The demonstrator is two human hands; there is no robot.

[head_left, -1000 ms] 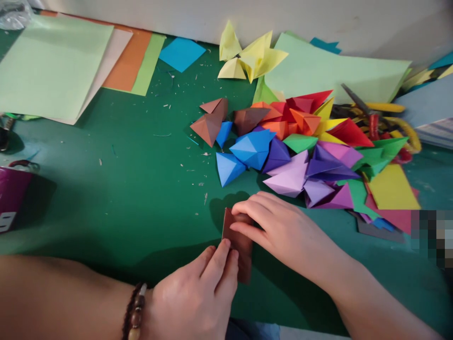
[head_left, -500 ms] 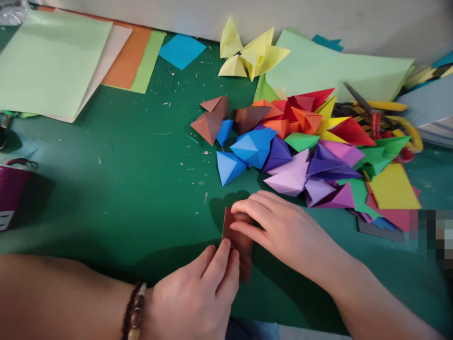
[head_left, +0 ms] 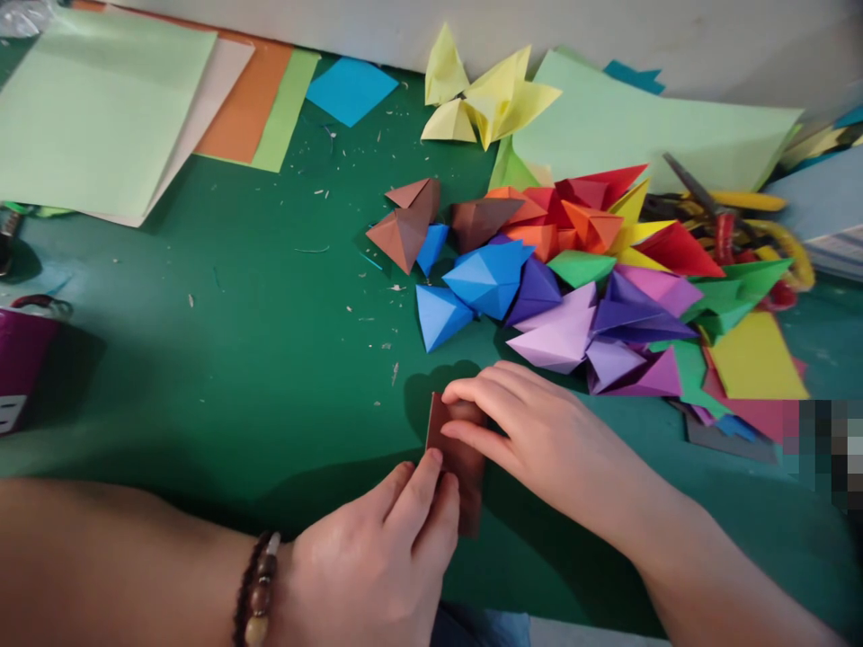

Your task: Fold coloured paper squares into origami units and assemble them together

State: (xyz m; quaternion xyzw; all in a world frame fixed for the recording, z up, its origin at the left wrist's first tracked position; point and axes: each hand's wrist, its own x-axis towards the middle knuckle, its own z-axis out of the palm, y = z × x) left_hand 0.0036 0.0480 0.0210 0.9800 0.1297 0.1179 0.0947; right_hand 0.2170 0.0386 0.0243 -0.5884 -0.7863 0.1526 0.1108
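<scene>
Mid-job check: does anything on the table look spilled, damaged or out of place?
Minor clutter: paper scraps litter the green mat beside the folded pieces, and the scissors lie partly hidden behind that pile. The brown paper under the left hand and right hand looks intact.

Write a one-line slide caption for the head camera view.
Left hand and right hand press a folded brown paper onto the green mat, near a heap of colourful folded paper shapes.

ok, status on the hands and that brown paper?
Left hand on brown paper, near end, grip unclear. Right hand pressing its far end. Paper flat on green table. Folded-shapes pile beyond, apart.
</scene>
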